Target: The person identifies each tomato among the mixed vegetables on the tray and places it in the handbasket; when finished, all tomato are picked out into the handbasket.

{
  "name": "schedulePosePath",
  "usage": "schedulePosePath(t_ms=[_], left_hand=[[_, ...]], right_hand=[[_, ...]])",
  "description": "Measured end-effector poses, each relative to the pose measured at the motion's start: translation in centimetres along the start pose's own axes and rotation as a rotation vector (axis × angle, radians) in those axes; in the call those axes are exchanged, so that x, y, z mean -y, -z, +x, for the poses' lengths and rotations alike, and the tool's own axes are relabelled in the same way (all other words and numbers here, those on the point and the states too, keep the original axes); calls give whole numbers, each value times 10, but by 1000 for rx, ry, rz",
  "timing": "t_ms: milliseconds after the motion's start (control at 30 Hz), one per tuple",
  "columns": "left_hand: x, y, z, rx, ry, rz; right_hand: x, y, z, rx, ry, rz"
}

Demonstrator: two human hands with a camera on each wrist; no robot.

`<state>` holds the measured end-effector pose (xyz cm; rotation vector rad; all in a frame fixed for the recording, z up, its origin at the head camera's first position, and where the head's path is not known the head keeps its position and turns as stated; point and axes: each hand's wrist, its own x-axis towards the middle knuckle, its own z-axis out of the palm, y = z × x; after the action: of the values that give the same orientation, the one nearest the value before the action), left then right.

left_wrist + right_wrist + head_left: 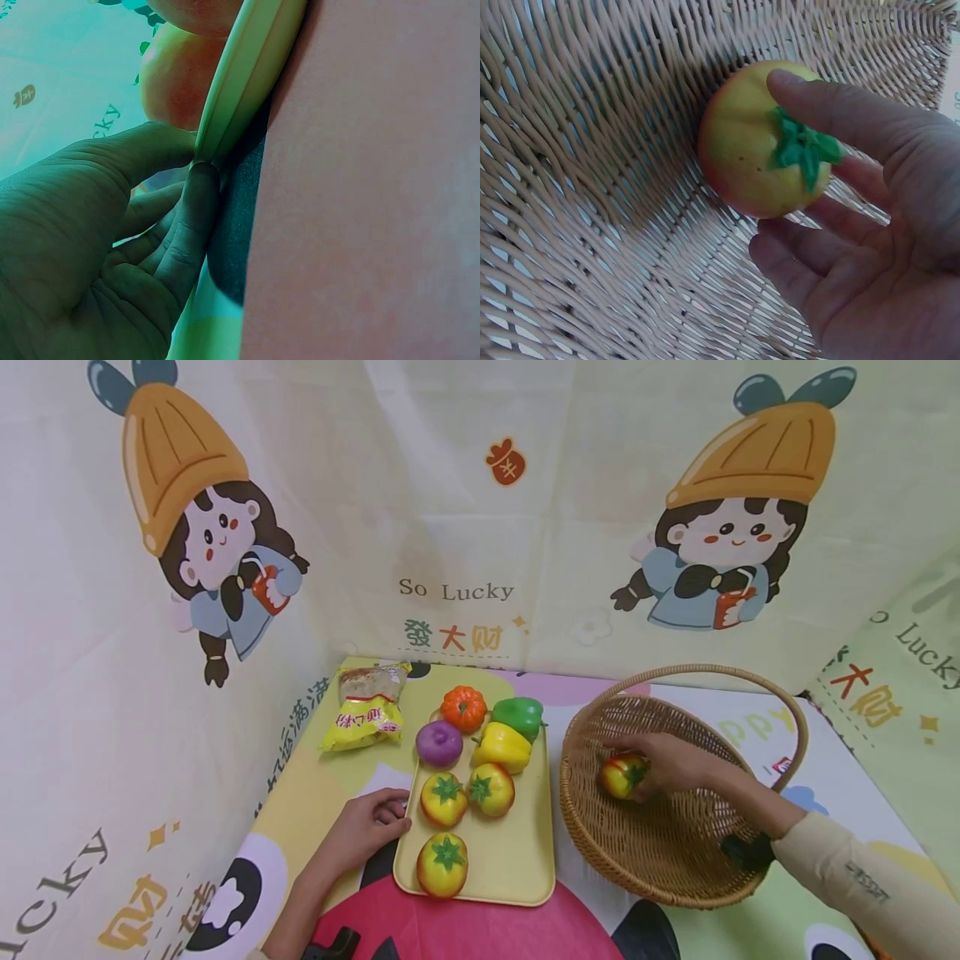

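Note:
Inside the wicker basket (667, 860), my right hand (663, 764) holds a yellow-and-red toy tomato (622, 775). The right wrist view shows the thumb on top of this tomato (754, 150), beside its green leaves, and the fingers under it, close to the woven wall. My left hand (371, 827) pinches the left rim of the yellow tray (513, 860) between thumb and fingers, as the tray rim (240, 82) in the left wrist view shows. On the tray lie three like tomatoes, one of them (442, 864) near the front.
Farther back on the tray are a purple onion (439, 743), an orange pumpkin (463, 708), a yellow pepper (504, 747) and a green pepper (519, 717). A yellow food packet (366, 706) lies behind left. The basket's tall handle (697, 669) arches over its opening.

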<state>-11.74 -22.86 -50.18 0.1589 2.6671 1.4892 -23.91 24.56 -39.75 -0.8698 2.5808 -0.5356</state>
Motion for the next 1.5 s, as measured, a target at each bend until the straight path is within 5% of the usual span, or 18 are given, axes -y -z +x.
schedulePosePath(t_ms=[267,433,600,767,900,1033,1233,1500], left_hand=[[0,4,2,-10,11,23],[-1,2,1,-2,6,14],[-1,-3,2,7,4,-6],[-3,-1,3,-3,-14,8],[-2,0,1,-6,-8,7],[1,-2,-1,-5,-7,-8],[3,-5,0,2,2,-4],[4,-3,0,-21,10,18]], right_hand=[[26,27,-12,-52,-31,-48],[59,47,-41,-136,-25,-54],[94,46,-79,-246,21,-47],[135,19,-101,-373,97,-58],[167,-12,-99,-309,71,67],[186,-44,-81,-219,28,211],[187,-94,-42,-254,126,342],[189,-150,6,-240,90,471]])
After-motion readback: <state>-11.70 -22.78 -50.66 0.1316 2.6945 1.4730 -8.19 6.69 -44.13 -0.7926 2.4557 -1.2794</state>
